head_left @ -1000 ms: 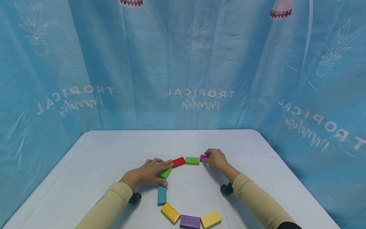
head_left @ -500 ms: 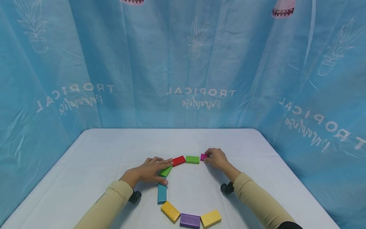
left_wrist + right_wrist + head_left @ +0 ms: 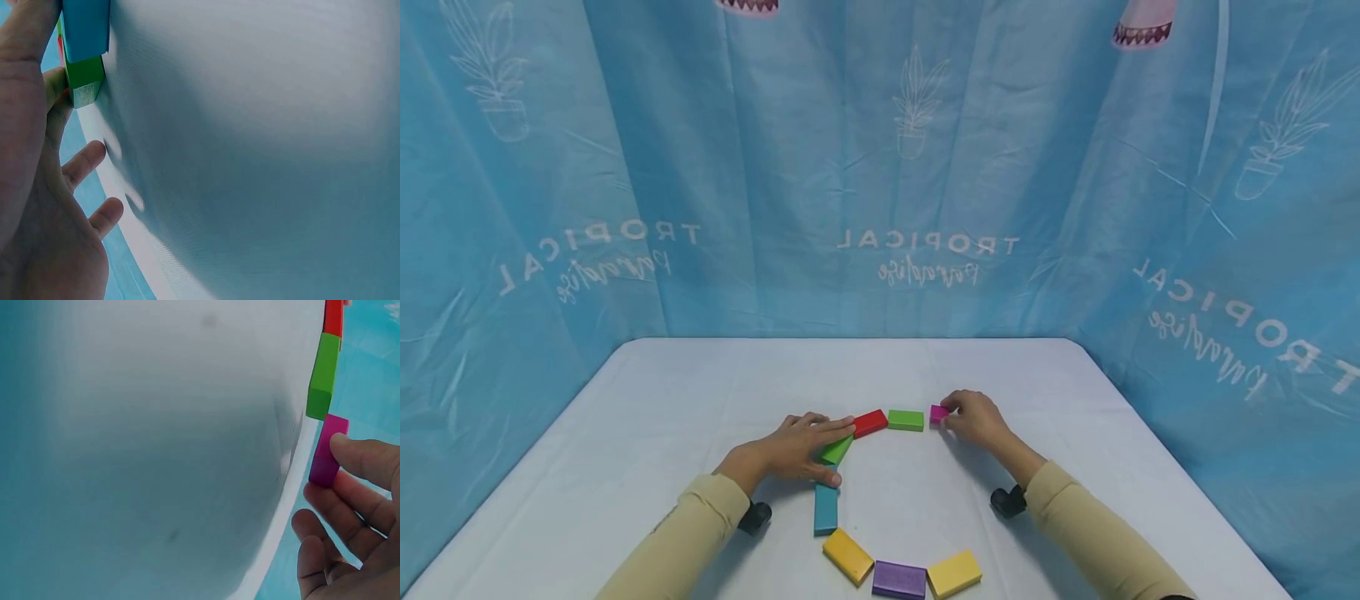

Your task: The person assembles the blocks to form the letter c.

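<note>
My right hand (image 3: 979, 419) pinches a magenta block (image 3: 325, 453) between thumb and fingers, at the right end of a curved row of blocks. In the head view a small gap parts this block from a green block (image 3: 906, 421). My left hand (image 3: 790, 450) lies with spread fingers over the row's left bend. Its fingertips reach the end of the red block (image 3: 870, 423) and partly cover a second green block (image 3: 837, 451). The left thumb rests at the top of a teal block (image 3: 825, 510); the left wrist view shows that teal block (image 3: 86, 28) up close.
A yellow block (image 3: 847, 557), a purple block (image 3: 898, 579) and another yellow block (image 3: 954, 573) curve along the near side. All lie on a white-covered table (image 3: 700, 375). Blue printed curtains (image 3: 797, 167) stand round its back and sides.
My right hand has shifted slightly right with the magenta block, widening the gap to the green block. The left hand and the other blocks stay put.
</note>
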The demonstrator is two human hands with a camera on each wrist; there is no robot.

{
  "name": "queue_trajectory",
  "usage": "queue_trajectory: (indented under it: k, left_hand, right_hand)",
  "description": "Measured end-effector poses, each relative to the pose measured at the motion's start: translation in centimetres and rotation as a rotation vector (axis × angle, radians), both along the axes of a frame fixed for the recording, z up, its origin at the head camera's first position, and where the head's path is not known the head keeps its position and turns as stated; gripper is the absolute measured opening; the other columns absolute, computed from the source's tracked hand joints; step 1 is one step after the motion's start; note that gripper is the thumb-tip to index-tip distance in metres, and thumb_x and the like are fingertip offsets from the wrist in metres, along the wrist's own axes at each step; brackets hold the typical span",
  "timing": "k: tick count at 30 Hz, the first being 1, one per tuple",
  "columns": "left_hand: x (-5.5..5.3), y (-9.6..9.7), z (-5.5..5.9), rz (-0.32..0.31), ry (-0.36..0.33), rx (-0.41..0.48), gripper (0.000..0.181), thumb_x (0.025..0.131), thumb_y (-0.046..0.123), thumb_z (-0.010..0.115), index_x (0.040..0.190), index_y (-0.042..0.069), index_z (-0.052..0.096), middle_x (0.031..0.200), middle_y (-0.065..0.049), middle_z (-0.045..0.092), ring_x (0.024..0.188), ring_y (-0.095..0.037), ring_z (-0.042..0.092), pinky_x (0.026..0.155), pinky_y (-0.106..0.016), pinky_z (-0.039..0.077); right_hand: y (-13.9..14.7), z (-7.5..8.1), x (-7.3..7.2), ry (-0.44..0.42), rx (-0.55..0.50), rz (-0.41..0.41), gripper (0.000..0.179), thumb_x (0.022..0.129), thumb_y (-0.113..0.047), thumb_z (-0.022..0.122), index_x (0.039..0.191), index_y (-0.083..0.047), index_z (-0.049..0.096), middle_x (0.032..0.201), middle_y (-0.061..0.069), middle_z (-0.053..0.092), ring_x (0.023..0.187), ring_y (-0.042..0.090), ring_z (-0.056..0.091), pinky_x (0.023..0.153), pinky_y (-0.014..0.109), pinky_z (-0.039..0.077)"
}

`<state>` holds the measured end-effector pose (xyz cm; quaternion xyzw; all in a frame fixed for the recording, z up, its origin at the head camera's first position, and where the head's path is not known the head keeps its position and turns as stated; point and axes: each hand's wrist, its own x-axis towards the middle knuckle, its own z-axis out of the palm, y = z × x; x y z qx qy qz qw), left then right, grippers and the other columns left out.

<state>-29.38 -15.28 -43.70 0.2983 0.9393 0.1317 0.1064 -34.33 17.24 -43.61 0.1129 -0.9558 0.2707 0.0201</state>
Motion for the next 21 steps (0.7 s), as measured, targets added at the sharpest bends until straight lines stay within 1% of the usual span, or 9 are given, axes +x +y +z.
queue_trajectory:
  k: [5,9,12,16,19,21]
  left_hand:
    - [-0.1,0.1,0.2,-0.011,0.004,-0.004,0.087,0.079,0.060,0.068,0.151,0.026,0.033,0.154,0.004,0.032,0.136,-0.032,0.026,0.108,-0.057,0.017]
    - [-0.1,0.2,0.3,-0.013,0.003,-0.004,0.087,0.079,0.060,0.068,0.151,0.026,0.034,0.153,0.003,0.033,0.136,-0.032,0.025,0.108,-0.057,0.017]
    - [-0.1,0.1,0.2,-0.004,0.004,-0.009,0.087,0.078,0.061,0.068,0.151,0.027,0.033,0.153,0.003,0.034,0.136,-0.032,0.025,0.108,-0.058,0.017]
    - [-0.1,0.1,0.1,0.003,0.004,-0.014,0.087,0.078,0.061,0.067,0.151,0.027,0.034,0.153,0.003,0.034,0.136,-0.032,0.025,0.108,-0.057,0.017]
    - [-0.1,0.1,0.0,0.002,-0.004,-0.006,0.087,0.078,0.061,0.068,0.151,0.027,0.034,0.153,0.003,0.033,0.136,-0.032,0.025,0.108,-0.058,0.017]
    - [-0.1,0.1,-0.1,0.000,-0.011,-0.004,0.088,0.078,0.061,0.068,0.151,0.027,0.033,0.153,0.003,0.033,0.136,-0.033,0.025,0.108,-0.058,0.016]
  right_hand:
    - [1.2,0.4,1.6,-0.002,-0.006,0.028,0.025,0.081,-0.008,0.073,0.106,-0.009,0.071,0.098,-0.001,0.065,0.093,0.021,0.056,0.078,0.038,0.049]
    - [2.5,0.8,3.2,0.003,-0.028,0.086,0.025,0.081,-0.007,0.075,0.105,-0.013,0.072,0.097,-0.004,0.064,0.094,0.020,0.056,0.076,0.035,0.049]
    - [3.3,1.2,4.7,0.011,-0.031,0.153,0.027,0.080,-0.008,0.077,0.105,-0.016,0.071,0.098,-0.007,0.063,0.096,0.018,0.055,0.076,0.033,0.049]
    - [4.3,1.7,6.7,0.025,-0.016,0.277,0.030,0.080,-0.007,0.077,0.108,-0.016,0.070,0.100,-0.010,0.063,0.097,0.016,0.056,0.081,0.036,0.050]
    - [4.9,1.9,8.0,0.000,-0.006,0.369,0.031,0.082,-0.007,0.076,0.112,-0.014,0.069,0.102,-0.012,0.062,0.098,0.016,0.057,0.083,0.039,0.051]
    - [5.3,2.0,8.8,-0.032,0.001,0.421,0.032,0.082,-0.008,0.075,0.113,-0.014,0.069,0.103,-0.014,0.062,0.099,0.016,0.057,0.083,0.039,0.051]
